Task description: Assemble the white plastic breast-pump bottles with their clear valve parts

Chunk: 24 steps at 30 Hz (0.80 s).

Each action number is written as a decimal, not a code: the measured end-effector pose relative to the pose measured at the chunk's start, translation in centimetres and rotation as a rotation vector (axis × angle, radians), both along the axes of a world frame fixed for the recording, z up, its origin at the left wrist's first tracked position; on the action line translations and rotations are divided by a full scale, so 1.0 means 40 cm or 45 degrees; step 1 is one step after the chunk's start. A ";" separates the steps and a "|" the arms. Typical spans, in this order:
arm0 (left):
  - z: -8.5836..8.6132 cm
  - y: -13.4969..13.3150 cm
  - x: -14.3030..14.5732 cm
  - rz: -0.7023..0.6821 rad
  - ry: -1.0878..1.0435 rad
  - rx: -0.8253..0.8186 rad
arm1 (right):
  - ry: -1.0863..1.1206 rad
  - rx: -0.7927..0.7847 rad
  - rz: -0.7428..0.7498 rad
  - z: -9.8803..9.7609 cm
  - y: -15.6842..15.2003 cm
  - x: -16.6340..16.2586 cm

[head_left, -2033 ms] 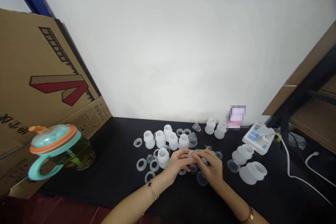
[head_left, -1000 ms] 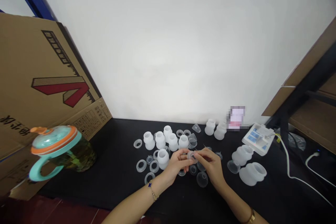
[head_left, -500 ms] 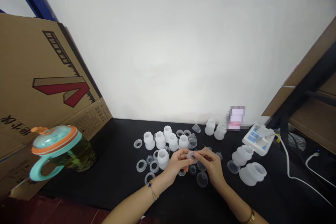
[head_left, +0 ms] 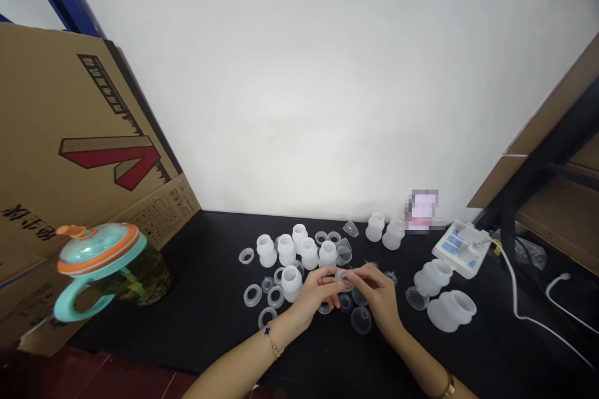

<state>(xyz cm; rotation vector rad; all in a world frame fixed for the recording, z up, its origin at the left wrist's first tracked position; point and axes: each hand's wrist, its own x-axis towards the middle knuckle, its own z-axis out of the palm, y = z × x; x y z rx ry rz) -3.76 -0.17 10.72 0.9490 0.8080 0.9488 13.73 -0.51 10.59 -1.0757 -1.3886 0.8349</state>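
Note:
My left hand (head_left: 314, 297) and my right hand (head_left: 377, 295) meet above the black table (head_left: 210, 312), both pinching one small translucent plastic cap (head_left: 343, 277) between their fingertips. Beside my left hand stands a white plastic bottle-shaped piece (head_left: 291, 281), with several more behind it (head_left: 299, 247). Clear rings (head_left: 253, 294) lie to the left. Small clear domes (head_left: 360, 320) lie under and just below my hands.
A teal and orange lidded jug (head_left: 105, 268) stands at the left before a tilted cardboard box (head_left: 70, 137). Two larger white pieces (head_left: 450, 308) lie at the right, near a white and blue device (head_left: 461, 247) with a white cable (head_left: 524, 305). A dark shelf frame (head_left: 533, 181) rises at far right.
My hands have stayed in place, with only small finger movements around the cap. The cap sits slightly higher between my fingertips than two seconds ago.

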 end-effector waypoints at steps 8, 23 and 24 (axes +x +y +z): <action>-0.010 0.006 -0.001 0.023 -0.026 -0.002 | 0.012 -0.024 -0.024 0.002 -0.002 -0.002; -0.009 0.006 -0.001 0.012 -0.028 0.009 | 0.022 -0.043 -0.002 0.007 -0.001 -0.002; -0.010 0.005 -0.001 0.010 -0.035 0.004 | 0.003 -0.018 -0.005 0.012 -0.003 -0.003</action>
